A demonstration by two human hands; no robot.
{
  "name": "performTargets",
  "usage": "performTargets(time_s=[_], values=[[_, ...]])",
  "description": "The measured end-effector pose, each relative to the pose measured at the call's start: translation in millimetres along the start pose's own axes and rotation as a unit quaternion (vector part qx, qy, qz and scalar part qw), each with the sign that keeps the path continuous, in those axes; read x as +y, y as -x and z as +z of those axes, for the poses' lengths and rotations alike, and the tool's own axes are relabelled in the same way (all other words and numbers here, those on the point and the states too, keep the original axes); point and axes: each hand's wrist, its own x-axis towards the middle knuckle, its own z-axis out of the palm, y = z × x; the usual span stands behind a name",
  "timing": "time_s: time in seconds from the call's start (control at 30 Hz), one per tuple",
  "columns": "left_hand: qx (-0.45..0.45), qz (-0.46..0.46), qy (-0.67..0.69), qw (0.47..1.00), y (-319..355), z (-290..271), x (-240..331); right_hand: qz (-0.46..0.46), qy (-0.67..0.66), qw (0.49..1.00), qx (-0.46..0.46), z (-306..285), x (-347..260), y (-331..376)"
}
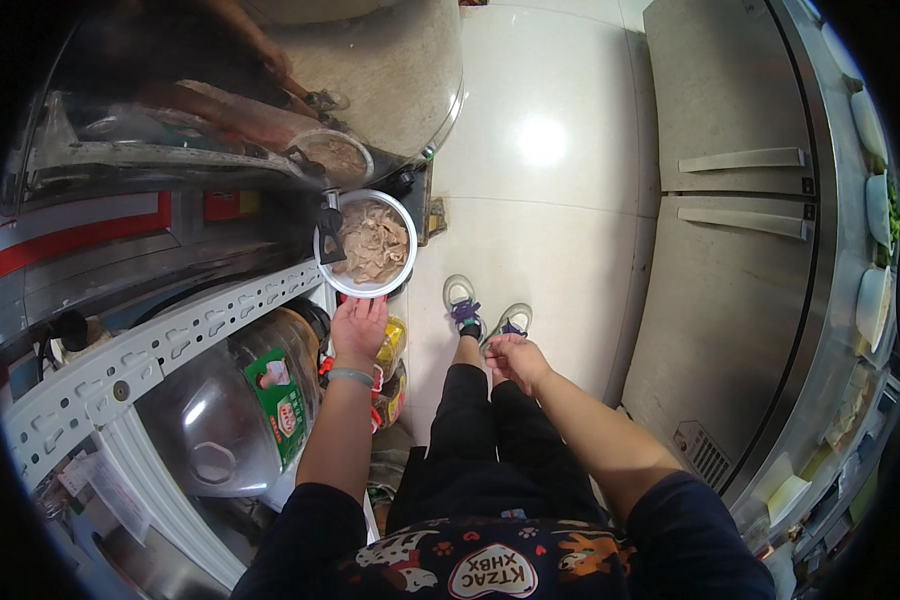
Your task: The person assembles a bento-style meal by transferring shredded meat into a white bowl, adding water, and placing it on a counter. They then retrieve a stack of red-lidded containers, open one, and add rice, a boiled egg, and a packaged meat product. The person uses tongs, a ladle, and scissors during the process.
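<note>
White bucket (412, 243), holding what look like pale meat slices (372, 245), appears in the head view with a black fitting (330, 240) overlapping its left rim. The left hand (360, 322) meets its near side, fingers extended (gripping or merely supporting, I cannot tell); the right hand (516, 360) is apart from it, to its lower right, loosely curled, contents hidden. Steadying seems the step in hand; the next move likely calls for a firm, level hold. A shelf beam (175, 342) and steel housing (400, 100) crowd the bucket's left and far sides; tiled floor (545, 235) gives room rightward, up to the refrigerator (725, 290).
</note>
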Motion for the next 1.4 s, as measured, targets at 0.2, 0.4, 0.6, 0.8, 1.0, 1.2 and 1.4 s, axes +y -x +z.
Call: performTargets(time_s=[0.2,0.4,0.6,0.8,1.0,1.2,1.4], values=[[-0.003,-0.002,-0.017,1.0,2.7,3.3,1.1,-0.033,-0.01,0.999,-0.018,28.6,-3.7,-13.0],[-0.012,0.005,-0.043,0.999,5.0,8.8,0.5,-0.1,0.047,0.993,-0.036,88.6,-48.3,-49.9],[-0.011,0.025,-0.077,0.997,4.3,6.1,-1.0,-0.109,0.056,0.992,-0.021,124.9,-79.5,-72.0],[-0.013,0.078,-0.146,0.986,5.9,3.6,-2.7,-0.095,-0.034,0.995,-0.022,142.0,-79.9,-87.1],[0.07,0.26,-0.287,0.919,34.0,24.5,4.8,-0.084,-0.06,0.995,-0.012,143.3,-80.7,-86.9],[-0.027,0.294,-0.258,0.92,55.7,68.3,26.3,-0.069,-0.075,0.994,-0.034,140.6,-85.6,-82.8],[-0.057,0.304,-0.302,0.902,52.4,81.1,34.4,-0.062,-0.055,0.994,-0.066,135.7,-90.6,-84.9]])
